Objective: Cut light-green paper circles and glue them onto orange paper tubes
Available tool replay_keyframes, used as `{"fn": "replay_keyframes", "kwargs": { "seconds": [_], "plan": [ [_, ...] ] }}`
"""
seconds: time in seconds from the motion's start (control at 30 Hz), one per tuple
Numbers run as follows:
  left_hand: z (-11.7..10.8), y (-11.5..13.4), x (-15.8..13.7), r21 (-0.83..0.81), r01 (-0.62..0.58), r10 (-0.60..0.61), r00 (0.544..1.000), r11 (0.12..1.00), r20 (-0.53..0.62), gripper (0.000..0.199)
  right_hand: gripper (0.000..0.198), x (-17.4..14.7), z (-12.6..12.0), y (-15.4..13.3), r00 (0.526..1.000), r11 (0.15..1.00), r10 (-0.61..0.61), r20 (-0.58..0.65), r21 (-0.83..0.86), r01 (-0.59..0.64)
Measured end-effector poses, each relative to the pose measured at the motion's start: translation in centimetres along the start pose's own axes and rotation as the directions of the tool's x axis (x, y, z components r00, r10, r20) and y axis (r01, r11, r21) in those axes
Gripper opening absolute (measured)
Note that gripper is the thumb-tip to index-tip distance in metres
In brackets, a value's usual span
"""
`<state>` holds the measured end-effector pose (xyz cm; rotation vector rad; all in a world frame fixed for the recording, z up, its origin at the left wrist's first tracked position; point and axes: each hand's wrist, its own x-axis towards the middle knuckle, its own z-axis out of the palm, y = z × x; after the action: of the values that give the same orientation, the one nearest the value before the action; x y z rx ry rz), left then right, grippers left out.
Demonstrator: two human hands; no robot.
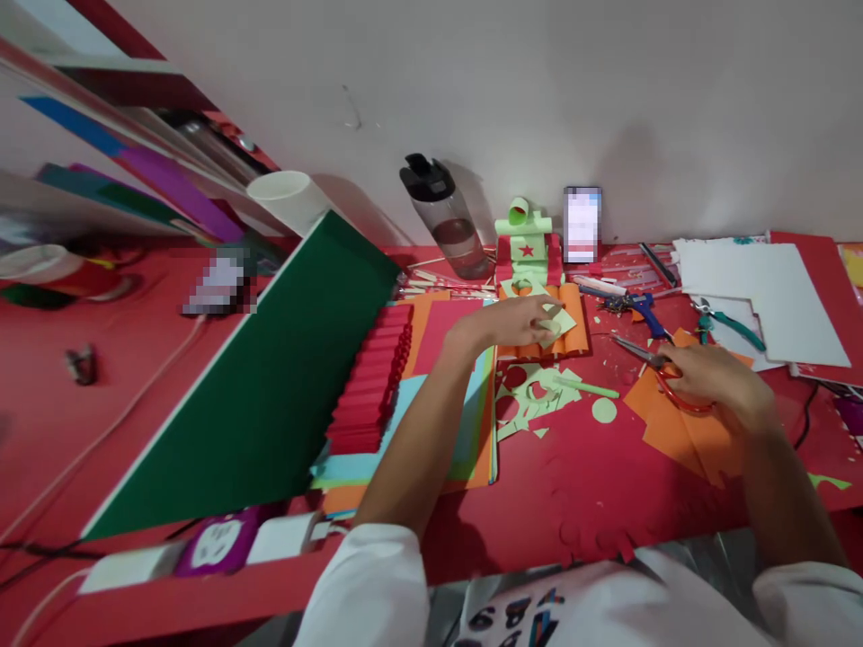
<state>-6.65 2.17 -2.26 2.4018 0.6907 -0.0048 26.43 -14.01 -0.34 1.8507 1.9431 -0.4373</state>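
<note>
My left hand [520, 322] is closed on a small pale green piece of paper [561, 325], above rolled orange paper [575, 316]. My right hand [707, 373] is at a pair of scissors [682, 402] with red-orange handles, fingers around them, the blades pointing left. Beneath it lie orange paper sheets [674, 427]. Between my hands are pale green paper scraps [516, 409], a green pen [586, 387] and a cut pale green disc [604, 411]. Behind my left hand stands a green and red paper model [529, 249] with a red star.
Folded red paper strips [370, 382] rest on coloured sheets left of centre, beside a leaning dark green board [270, 395]. At the back are a water bottle [451, 229] and a phone [582, 225]. A blue glue gun [644, 314], pliers [734, 328] and white board [796, 288] lie right.
</note>
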Motion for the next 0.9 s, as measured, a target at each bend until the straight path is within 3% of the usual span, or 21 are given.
{"fn": "replay_keyframes", "kwargs": {
  "seconds": [0.13, 0.33, 0.5, 0.6, 0.73, 0.8, 0.9],
  "plan": [
    [0.4, -0.3, 0.5, 0.083, -0.029, 0.026, 0.999, 0.996, 0.046, 0.030, 0.035, -0.9, -0.1, 0.0, 0.999, 0.998, 0.051, -0.004, 0.025, -0.051],
    [1.1, -1.1, 0.9, 0.191, -0.024, 0.040, 0.996, 0.981, -0.083, 0.030, 0.041, -2.2, 0.1, 0.2, 0.979, 0.981, 0.172, 0.112, 0.068, -0.181],
    [0.1, -1.0, 0.2, 0.255, -0.009, 0.064, 0.976, 0.967, -0.207, 0.029, 0.038, -2.9, 0.2, 0.3, 0.968, 0.971, 0.200, 0.150, 0.105, -0.217],
    [-0.9, -0.8, -0.5, 0.227, -0.012, 0.087, 0.943, 0.974, -0.321, 0.034, 0.035, -3.7, -0.6, 0.1, 0.976, 0.975, 0.195, 0.098, 0.089, -0.204],
    [-2.0, 0.5, -1.7, 0.101, -0.080, 0.116, 0.894, 0.992, -0.432, 0.039, 0.041, -3.9, -2.2, -1.5, 0.987, 0.977, 0.085, -0.134, 0.205, -0.056],
    [-2.4, 1.7, -2.2, 0.012, -0.132, 0.123, 0.881, 0.991, -0.458, 0.043, 0.048, -3.0, -2.9, -3.3, 0.966, 0.902, -0.019, -0.259, 0.411, 0.128],
    [-2.6, 3.8, -2.5, -0.107, -0.198, 0.122, 0.865, 0.974, -0.486, 0.046, 0.066, -0.5, -3.4, -6.9, 0.913, 0.574, -0.115, -0.392, 0.724, 0.382]
  ]
}}
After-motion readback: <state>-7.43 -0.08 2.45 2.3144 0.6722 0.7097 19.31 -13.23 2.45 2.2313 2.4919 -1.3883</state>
